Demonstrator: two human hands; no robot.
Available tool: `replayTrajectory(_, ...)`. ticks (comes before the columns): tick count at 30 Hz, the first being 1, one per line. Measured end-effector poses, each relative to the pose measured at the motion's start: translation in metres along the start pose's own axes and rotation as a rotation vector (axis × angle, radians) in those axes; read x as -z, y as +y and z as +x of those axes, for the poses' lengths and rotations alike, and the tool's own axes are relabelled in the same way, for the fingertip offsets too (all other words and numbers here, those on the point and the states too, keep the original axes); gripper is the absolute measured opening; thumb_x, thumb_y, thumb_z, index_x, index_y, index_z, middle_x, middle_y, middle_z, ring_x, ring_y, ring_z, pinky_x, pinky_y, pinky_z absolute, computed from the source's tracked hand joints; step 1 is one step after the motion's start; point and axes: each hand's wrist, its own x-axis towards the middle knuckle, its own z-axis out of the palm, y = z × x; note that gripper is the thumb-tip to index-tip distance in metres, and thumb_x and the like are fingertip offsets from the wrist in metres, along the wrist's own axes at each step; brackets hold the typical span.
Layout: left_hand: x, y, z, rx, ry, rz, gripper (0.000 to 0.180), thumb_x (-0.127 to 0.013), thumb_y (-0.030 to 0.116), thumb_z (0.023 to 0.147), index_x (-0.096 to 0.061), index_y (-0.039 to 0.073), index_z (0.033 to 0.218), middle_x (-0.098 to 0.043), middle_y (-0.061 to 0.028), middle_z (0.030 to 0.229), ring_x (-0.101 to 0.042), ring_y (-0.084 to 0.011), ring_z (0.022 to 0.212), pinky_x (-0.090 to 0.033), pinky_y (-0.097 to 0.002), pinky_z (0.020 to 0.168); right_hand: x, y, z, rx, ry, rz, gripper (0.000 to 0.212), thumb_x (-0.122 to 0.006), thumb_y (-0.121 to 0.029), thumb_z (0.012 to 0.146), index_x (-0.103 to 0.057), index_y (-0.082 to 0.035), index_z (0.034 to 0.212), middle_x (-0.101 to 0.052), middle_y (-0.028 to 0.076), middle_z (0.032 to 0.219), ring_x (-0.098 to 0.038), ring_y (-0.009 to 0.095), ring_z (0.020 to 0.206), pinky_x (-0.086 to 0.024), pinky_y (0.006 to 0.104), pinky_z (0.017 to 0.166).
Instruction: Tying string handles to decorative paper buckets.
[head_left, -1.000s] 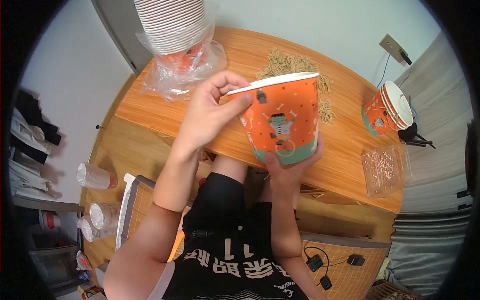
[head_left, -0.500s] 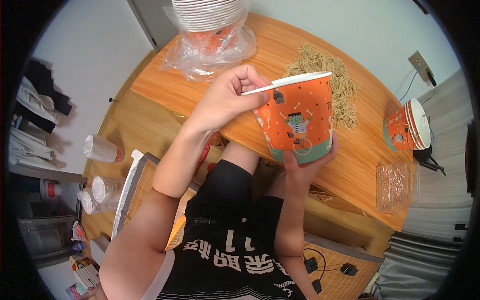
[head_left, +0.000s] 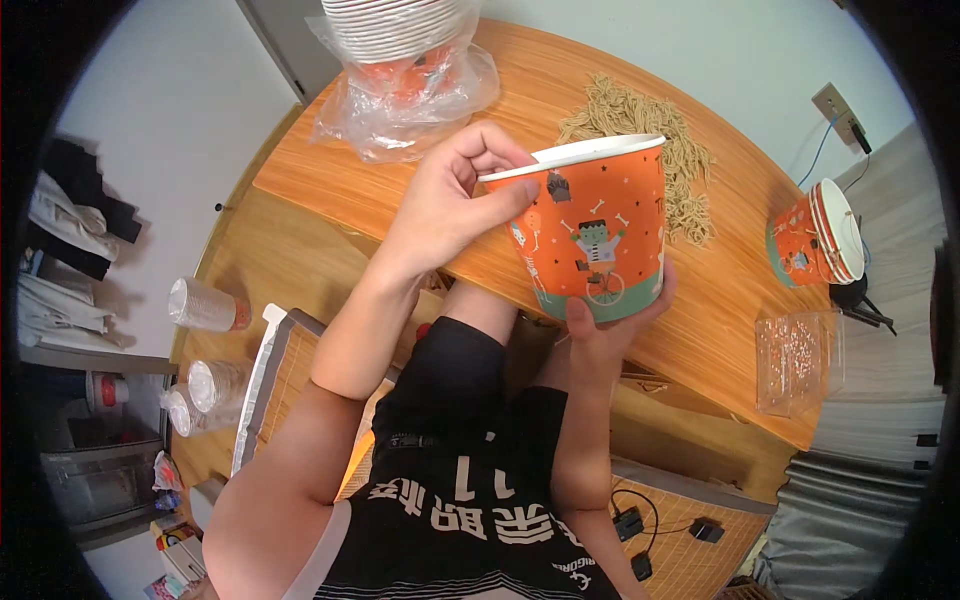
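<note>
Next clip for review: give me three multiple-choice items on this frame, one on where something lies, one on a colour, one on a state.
1. Where does the pile of shredded tan paper filler lie?
A. On the wooden table behind the held cup
B. On the floor by the cables
C. Inside the clear plastic box

2. What is the main colour of the paper cup being held?
A. Blue
B. Orange
C. White

3. How is the cup held?
A. Left hand alone, by the base
B. Standing on the table, untouched
C. Left hand at the rim, right hand under the base

Answers:
1 A: the filler is spread on the wooden table, past the cup's rim.
2 B: its wall is orange with a green band at the bottom.
3 C: the left fingers pinch the white rim while the right fingers wrap the bottom edge.
</note>
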Motion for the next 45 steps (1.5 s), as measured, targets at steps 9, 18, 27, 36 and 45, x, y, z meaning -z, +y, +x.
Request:
replayTrajectory(9, 0.014, 0.023, 0.015, 0.211, -0.305, 0.063, 0.022, -0.069, 0.003, 0.089, -0.061, 0.0, 0.11, -0.068, -0.0035, 0.098, -0.063, -0.008, 0.089, -0.053, -0.0238, 0.079, 0.011, -0.003, -0.001, -0.082, 0.014, 0.015, 0.116, -0.089, -0.029, 0.07, -0.006, -0.009, 0.148, -0.031, 0.015, 0.144, -0.039, 0.027, 0.132, -0.038, 0.0434, 0.107)
replayTrajectory(18, 0.077, 0.029, 0.025, 0.24, -0.169, 0.125, 0.021, -0.07, 0.004, 0.087, -0.06, 0.004, 0.106, -0.057, 0.0022, 0.085, -0.053, -0.0078, 0.074, -0.046, -0.0216, 0.077, 0.008, 0.005, 0.007, -0.127, 0.002, 0.384, 0.115, -0.089, -0.025, 0.066, -0.009, -0.006, 0.148, -0.029, 0.014, 0.144, -0.034, 0.026, 0.136, -0.033, 0.0428, 0.112)
replayTrajectory(27, -0.257, 0.066, 0.034, -0.224, -0.43, 0.239, 0.01, -0.067, -0.002, 0.084, -0.068, -0.003, 0.093, -0.071, -0.011, 0.087, -0.07, -0.0173, 0.079, -0.055, -0.0275, 0.073, 0.023, 0.043, 0.016, -0.184, -0.016, 0.455, 0.111, -0.086, -0.027, 0.075, -0.004, -0.006, 0.146, -0.031, 0.014, 0.145, -0.035, 0.025, 0.133, -0.033, 0.0425, 0.11)
replayTrajectory(36, -0.411, -0.086, 0.146, -0.533, -0.895, 1.035, 0.015, -0.066, 0.01, 0.08, -0.075, 0.01, 0.092, -0.072, -0.0154, 0.089, -0.07, -0.0294, 0.086, -0.054, -0.0406, 0.08, 0.012, -0.005, 0.01, -0.081, 0.078, 0.377, 0.06, -0.076, -0.023, 0.084, -0.048, 0.002, 0.13, -0.055, 0.016, 0.127, -0.05, 0.02, 0.119, -0.044, 0.038, 0.097)
replayTrajectory(45, -0.339, 0.056, 0.09, -0.714, -0.477, 0.834, 0.013, -0.066, 0.009, 0.087, -0.067, -0.003, 0.082, -0.068, -0.015, 0.076, -0.067, -0.0203, 0.069, -0.053, -0.0325, 0.066, 0.012, 0.048, 0.027, -0.307, 0.232, 0.166, 0.044, -0.055, -0.031, 0.1, -0.046, -0.005, 0.134, -0.051, 0.013, 0.135, -0.048, 0.017, 0.122, -0.043, 0.0353, 0.099)
